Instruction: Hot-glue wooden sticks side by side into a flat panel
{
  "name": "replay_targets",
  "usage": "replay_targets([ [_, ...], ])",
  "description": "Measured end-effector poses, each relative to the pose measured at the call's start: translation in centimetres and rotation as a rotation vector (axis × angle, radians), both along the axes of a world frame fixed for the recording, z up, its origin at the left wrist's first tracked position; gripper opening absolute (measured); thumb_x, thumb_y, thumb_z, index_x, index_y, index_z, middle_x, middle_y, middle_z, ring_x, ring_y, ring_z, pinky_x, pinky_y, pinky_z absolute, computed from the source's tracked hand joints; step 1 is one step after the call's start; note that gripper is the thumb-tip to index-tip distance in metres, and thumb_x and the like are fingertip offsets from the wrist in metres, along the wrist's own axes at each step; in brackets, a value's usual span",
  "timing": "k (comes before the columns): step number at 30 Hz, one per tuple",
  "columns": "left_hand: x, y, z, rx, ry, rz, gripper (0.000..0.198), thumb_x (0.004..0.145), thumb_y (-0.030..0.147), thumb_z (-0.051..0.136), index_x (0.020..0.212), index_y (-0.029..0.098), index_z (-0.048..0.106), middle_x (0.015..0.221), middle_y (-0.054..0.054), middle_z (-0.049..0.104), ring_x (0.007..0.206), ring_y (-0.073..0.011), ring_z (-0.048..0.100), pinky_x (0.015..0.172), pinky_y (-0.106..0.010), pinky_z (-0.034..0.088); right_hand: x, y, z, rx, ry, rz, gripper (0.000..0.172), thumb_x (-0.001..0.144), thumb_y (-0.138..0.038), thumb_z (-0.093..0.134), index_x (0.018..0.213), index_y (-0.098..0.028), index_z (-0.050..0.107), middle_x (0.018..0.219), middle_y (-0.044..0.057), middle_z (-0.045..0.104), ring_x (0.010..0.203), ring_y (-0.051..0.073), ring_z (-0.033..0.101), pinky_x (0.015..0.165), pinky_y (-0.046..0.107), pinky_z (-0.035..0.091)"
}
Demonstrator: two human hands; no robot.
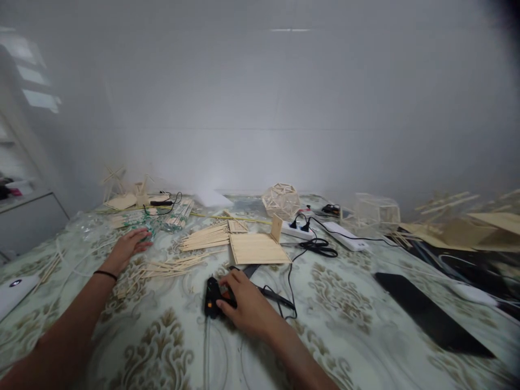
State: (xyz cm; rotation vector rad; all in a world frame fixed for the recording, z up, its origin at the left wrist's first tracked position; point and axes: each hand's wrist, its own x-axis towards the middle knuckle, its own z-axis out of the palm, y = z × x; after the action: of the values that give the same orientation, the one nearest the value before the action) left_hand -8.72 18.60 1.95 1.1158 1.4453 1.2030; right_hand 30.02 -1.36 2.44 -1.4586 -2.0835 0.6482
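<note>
Bench (227, 352) in a pale patterned cloth (162, 341), loose wooden sticks (170, 266) strewn beside a flat wooden panel (260, 249) (one small piece upright at its corner), green-marked plastic packets (173, 219), two white power strips (345, 236), a stick-built ball (281, 200), a black rectangular slab (430, 314) at right.

The pale green, flat surface (276, 355) bears a brown and grey leafy scroll pattern. The black, pistol-shaped plastic glue gun (211, 297) carries an orange spot. The light tan, flat wooden panel (258, 248) is finely striped; the black rectangular slab (430, 311) toward the right edge is uniformly dark.
</note>
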Motion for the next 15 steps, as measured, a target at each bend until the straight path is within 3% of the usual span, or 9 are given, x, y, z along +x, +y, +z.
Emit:
replay_targets([
  [8, -0.1, 0.4, -1.6, -0.011, 0.079, -0.016, 0.038, 0.107, 0.037, 0.072, 0.138, 0.017, 0.067, 0.138, -0.012, 0.071, 0.117, -0.0275, 0.074, 0.099, -0.049, 0.066, -0.1, 0.2, 0.5, -0.078, -0.088, 0.006, 0.07, 0.076, -0.03, 0.1, 0.138, -0.013, 0.07, 0.14, 0.019, 0.07, 0.134, 0.041, 0.061, 0.116, 0.054, 0.05],
  [15, 0.0, 0.7, -2.6, 0.015, 0.168, 0.021, 0.038, 0.107, 0.038, 0.072, 0.138, 0.017, 0.067, 0.138, -0.012, 0.071, 0.118, -0.0277, 0.074, 0.099, -0.049, 0.066, -0.3, 0.6, 0.4, -0.094, -0.15, 0.013, 0.076, 0.076, -0.024, 0.099, 0.145, -0.016, 0.069, 0.146, 0.018, 0.07, 0.141, 0.042, 0.057, 0.12, 0.055, 0.046],
])
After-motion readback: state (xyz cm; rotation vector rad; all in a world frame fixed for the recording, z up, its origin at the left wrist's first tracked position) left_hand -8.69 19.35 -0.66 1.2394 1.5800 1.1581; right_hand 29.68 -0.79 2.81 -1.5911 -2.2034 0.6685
